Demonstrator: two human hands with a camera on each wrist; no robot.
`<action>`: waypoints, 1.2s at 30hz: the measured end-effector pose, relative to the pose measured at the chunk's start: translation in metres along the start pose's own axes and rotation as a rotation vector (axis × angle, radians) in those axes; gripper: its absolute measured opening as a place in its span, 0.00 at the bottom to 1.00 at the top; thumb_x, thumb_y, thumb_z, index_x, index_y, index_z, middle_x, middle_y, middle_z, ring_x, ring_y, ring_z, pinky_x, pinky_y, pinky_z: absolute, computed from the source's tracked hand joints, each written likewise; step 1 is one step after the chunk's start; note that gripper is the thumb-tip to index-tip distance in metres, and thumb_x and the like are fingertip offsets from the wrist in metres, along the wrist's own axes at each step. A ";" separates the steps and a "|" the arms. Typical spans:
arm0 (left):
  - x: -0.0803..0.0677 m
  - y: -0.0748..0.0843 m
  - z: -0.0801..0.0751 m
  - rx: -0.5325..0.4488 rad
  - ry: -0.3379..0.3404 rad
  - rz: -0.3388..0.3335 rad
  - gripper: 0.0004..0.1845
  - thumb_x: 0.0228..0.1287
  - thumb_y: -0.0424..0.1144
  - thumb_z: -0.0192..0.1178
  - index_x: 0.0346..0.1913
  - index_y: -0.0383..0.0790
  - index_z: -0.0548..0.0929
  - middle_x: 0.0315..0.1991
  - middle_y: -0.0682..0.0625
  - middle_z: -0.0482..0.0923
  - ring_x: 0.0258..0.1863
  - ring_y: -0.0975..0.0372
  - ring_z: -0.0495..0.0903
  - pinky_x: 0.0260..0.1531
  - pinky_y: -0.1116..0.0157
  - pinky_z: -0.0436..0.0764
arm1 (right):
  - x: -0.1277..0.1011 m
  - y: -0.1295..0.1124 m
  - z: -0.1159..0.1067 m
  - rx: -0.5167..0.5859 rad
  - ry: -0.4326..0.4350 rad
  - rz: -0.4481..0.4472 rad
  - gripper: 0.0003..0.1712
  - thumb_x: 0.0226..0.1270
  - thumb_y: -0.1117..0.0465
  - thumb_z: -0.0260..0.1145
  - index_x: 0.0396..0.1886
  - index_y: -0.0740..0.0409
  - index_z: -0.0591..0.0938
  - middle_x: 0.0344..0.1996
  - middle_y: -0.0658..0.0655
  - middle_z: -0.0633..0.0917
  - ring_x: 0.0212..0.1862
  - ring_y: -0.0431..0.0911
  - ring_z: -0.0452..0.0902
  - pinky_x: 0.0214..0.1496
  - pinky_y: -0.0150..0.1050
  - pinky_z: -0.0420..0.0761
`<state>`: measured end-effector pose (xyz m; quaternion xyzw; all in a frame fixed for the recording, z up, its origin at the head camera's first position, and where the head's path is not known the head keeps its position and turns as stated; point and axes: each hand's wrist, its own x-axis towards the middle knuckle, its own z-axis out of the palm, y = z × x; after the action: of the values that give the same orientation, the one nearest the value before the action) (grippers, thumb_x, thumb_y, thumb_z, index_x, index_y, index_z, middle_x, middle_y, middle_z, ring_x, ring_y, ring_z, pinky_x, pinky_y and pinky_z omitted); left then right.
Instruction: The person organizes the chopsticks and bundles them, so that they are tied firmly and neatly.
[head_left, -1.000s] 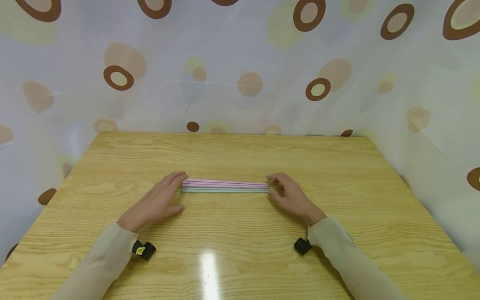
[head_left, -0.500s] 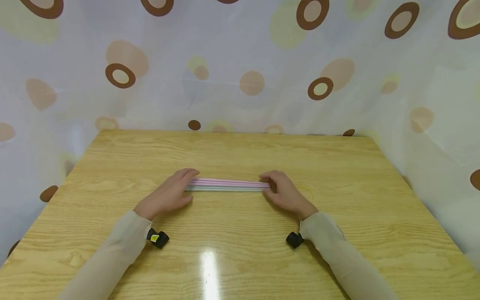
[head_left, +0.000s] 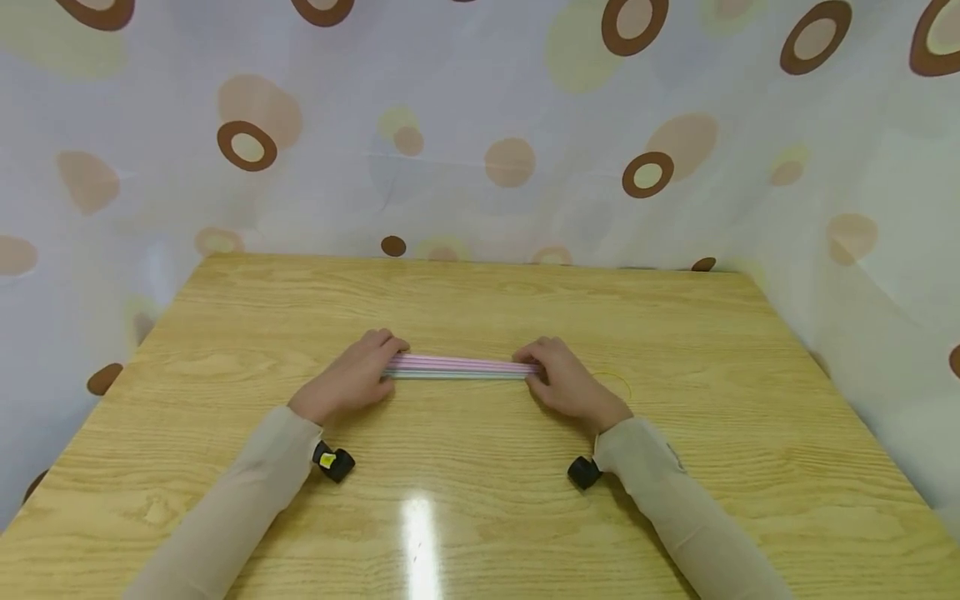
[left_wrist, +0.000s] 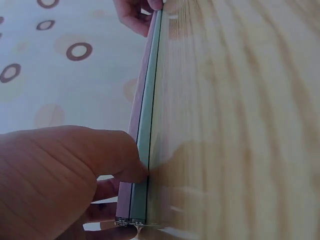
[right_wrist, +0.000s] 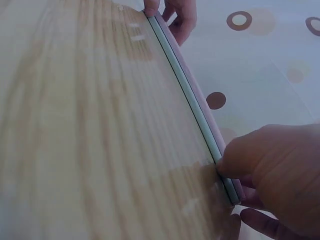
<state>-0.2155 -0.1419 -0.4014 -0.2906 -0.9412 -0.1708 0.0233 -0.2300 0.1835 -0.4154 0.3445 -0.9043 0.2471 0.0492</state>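
Observation:
A narrow bundle of long, straight pastel strips lies left to right on the wooden table, pink and lilac at the back and mint green in front, with thin dark lines between. At its left end my left hand pinches it, thumb on the mint side and fingers behind. My right hand grips the other end the same way, its thumb against the mint strip in the right wrist view. Part of each end is hidden by the hands in the head view.
A thin yellow loop lies on the wooden table just right of my right hand. Behind the table hangs a pale curtain with brown and beige dots, which also runs along both sides.
Both hands have moved inward, the left one further to the right, and have taken hold of the bundle's ends. Before, the hands stood beside the ends with fingers spread.

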 end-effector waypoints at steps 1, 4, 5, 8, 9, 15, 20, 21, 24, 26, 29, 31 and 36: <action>0.001 0.000 -0.001 -0.005 -0.003 -0.003 0.23 0.49 0.29 0.57 0.53 0.33 0.73 0.45 0.44 0.72 0.43 0.55 0.68 0.45 0.58 0.70 | 0.001 0.000 -0.001 -0.015 -0.005 -0.002 0.15 0.58 0.70 0.61 0.46 0.61 0.78 0.40 0.58 0.79 0.41 0.48 0.68 0.44 0.42 0.70; 0.005 0.002 -0.002 -0.021 -0.026 -0.025 0.23 0.47 0.31 0.59 0.51 0.34 0.74 0.44 0.45 0.72 0.42 0.55 0.67 0.45 0.57 0.69 | 0.004 0.000 -0.002 -0.043 -0.025 0.005 0.15 0.55 0.70 0.61 0.45 0.61 0.78 0.39 0.57 0.79 0.40 0.48 0.68 0.44 0.42 0.70; 0.006 0.003 -0.003 -0.024 -0.037 -0.036 0.22 0.47 0.32 0.60 0.50 0.35 0.75 0.44 0.45 0.72 0.42 0.55 0.67 0.45 0.57 0.68 | 0.006 0.001 -0.002 -0.043 -0.034 0.008 0.16 0.53 0.70 0.61 0.44 0.61 0.78 0.38 0.57 0.79 0.39 0.48 0.68 0.43 0.42 0.70; 0.007 0.005 -0.003 -0.009 -0.066 -0.068 0.22 0.46 0.34 0.62 0.48 0.36 0.75 0.42 0.46 0.72 0.42 0.55 0.67 0.44 0.56 0.68 | 0.009 0.001 -0.002 -0.034 -0.066 0.008 0.17 0.48 0.71 0.59 0.41 0.60 0.78 0.36 0.55 0.80 0.37 0.46 0.67 0.42 0.39 0.69; 0.007 0.006 -0.004 -0.006 -0.076 -0.082 0.21 0.46 0.35 0.63 0.48 0.36 0.75 0.42 0.46 0.72 0.41 0.55 0.66 0.44 0.56 0.68 | 0.010 0.002 -0.001 -0.025 -0.076 0.007 0.17 0.46 0.71 0.59 0.40 0.59 0.78 0.34 0.54 0.80 0.35 0.45 0.67 0.41 0.38 0.69; 0.008 0.014 -0.002 0.020 -0.104 -0.145 0.17 0.45 0.33 0.61 0.43 0.40 0.75 0.36 0.49 0.71 0.39 0.56 0.66 0.35 0.58 0.68 | 0.014 0.002 -0.002 0.013 -0.154 0.011 0.19 0.42 0.73 0.57 0.39 0.61 0.76 0.29 0.52 0.76 0.29 0.42 0.65 0.34 0.35 0.69; 0.013 0.017 0.000 0.056 -0.115 -0.171 0.16 0.45 0.34 0.62 0.41 0.41 0.75 0.34 0.50 0.70 0.38 0.57 0.66 0.33 0.59 0.69 | 0.016 -0.001 -0.008 -0.014 -0.217 0.061 0.20 0.41 0.73 0.58 0.40 0.60 0.74 0.27 0.52 0.72 0.30 0.43 0.63 0.35 0.36 0.66; 0.014 0.017 0.000 0.064 -0.117 -0.167 0.16 0.44 0.35 0.62 0.40 0.41 0.75 0.34 0.50 0.71 0.37 0.57 0.66 0.33 0.59 0.70 | 0.016 -0.001 -0.009 -0.021 -0.223 0.066 0.19 0.41 0.72 0.58 0.39 0.60 0.74 0.26 0.51 0.71 0.30 0.43 0.62 0.35 0.36 0.65; 0.017 0.018 0.000 0.073 -0.134 -0.171 0.17 0.42 0.35 0.63 0.39 0.40 0.75 0.33 0.50 0.71 0.36 0.57 0.67 0.34 0.60 0.70 | 0.016 -0.003 -0.010 -0.045 -0.238 0.073 0.18 0.41 0.72 0.58 0.37 0.58 0.73 0.23 0.50 0.69 0.28 0.42 0.61 0.34 0.36 0.64; 0.018 0.019 0.000 0.075 -0.144 -0.179 0.17 0.41 0.35 0.63 0.39 0.40 0.75 0.32 0.50 0.71 0.35 0.57 0.67 0.34 0.61 0.70 | 0.017 -0.004 -0.011 -0.058 -0.241 0.071 0.17 0.41 0.72 0.58 0.35 0.57 0.73 0.22 0.50 0.68 0.29 0.43 0.61 0.36 0.37 0.64; 0.020 0.020 0.000 0.068 -0.144 -0.194 0.15 0.39 0.34 0.62 0.35 0.40 0.75 0.30 0.50 0.71 0.33 0.58 0.68 0.33 0.62 0.70 | 0.017 -0.007 -0.010 -0.080 -0.237 0.061 0.16 0.40 0.71 0.59 0.33 0.56 0.72 0.22 0.49 0.68 0.31 0.45 0.61 0.38 0.39 0.63; 0.019 0.020 0.001 0.065 -0.134 -0.195 0.14 0.37 0.34 0.62 0.32 0.41 0.75 0.28 0.51 0.72 0.31 0.59 0.68 0.31 0.62 0.69 | 0.017 -0.008 -0.009 -0.100 -0.238 0.054 0.16 0.39 0.70 0.60 0.32 0.55 0.72 0.22 0.49 0.68 0.33 0.46 0.61 0.39 0.39 0.62; 0.017 0.020 0.007 0.048 -0.119 -0.197 0.11 0.34 0.31 0.61 0.27 0.41 0.76 0.24 0.52 0.72 0.25 0.61 0.68 0.24 0.66 0.67 | 0.013 -0.011 -0.006 -0.127 -0.242 0.039 0.14 0.40 0.69 0.60 0.31 0.55 0.71 0.22 0.49 0.67 0.32 0.45 0.61 0.37 0.38 0.61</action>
<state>-0.2183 -0.1153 -0.3995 -0.2056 -0.9687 -0.1321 -0.0426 -0.2335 0.1712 -0.4022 0.3506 -0.9239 0.1469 -0.0434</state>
